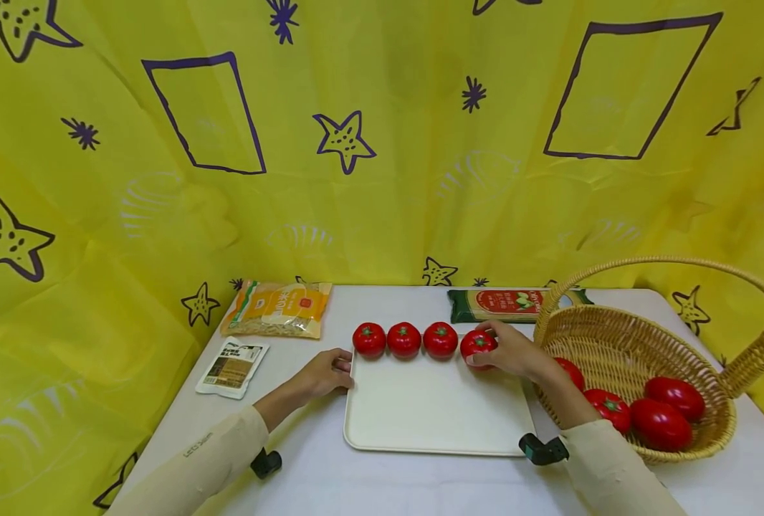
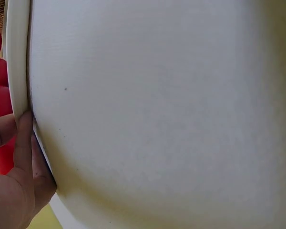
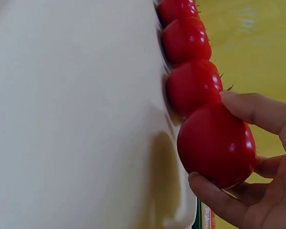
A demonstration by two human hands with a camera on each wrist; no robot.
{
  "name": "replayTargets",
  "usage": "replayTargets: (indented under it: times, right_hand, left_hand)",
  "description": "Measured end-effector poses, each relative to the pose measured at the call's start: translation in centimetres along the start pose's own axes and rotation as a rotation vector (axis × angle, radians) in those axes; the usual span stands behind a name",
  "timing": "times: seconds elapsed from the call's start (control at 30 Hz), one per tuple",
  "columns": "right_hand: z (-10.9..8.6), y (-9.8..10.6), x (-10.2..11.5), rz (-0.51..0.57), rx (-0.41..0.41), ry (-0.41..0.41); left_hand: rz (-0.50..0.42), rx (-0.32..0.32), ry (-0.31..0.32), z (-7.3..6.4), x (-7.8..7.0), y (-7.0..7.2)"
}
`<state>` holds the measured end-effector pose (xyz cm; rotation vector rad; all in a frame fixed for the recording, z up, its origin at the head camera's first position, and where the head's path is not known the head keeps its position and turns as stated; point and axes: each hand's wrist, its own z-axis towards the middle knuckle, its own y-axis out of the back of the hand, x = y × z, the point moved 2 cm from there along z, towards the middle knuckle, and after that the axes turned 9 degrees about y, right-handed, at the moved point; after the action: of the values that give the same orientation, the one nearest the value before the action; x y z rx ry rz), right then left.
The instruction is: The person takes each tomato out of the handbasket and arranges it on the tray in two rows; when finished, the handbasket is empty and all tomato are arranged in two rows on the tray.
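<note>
Three round red tomatoes [image 1: 404, 340] stand in a row along the far edge of a cream-white tray [image 1: 433, 412]. At the right end of that row my right hand [image 1: 507, 351] grips another tomato [image 3: 217, 145], with thumb and fingers spread around it. In the right wrist view the held tomato is over the tray's far corner; whether it rests on the tray I cannot tell. At the tray's left rim is my left hand [image 1: 322, 373], pinching the edge between thumb and fingers [image 2: 24, 143].
A wicker basket [image 1: 614, 337] with a tall handle holds several red tomatoes on the right. Behind the tray lies a green-and-red packet [image 1: 501, 304]. An orange bag of grains [image 1: 279, 312] and a small white-and-brown pouch [image 1: 232, 367] lie at the left. A yellow curtain [image 1: 395, 208] hangs behind.
</note>
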<state>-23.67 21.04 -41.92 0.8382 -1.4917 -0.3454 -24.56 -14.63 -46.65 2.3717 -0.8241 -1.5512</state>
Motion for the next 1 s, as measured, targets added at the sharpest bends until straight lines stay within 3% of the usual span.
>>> replayTargets:
  times: [0.43, 1.0]
  right_hand:
    - [0.6, -0.5, -0.1, 0.005, -0.033, -0.035]
    - [1.4, -0.2, -0.3, 0.095, -0.010, -0.102]
  left_hand:
    - [0.009, -0.008, -0.005, -0.1, -0.1, 0.0]
    - [0.029, -0.008, 0.007, -0.3, -0.2, 0.1]
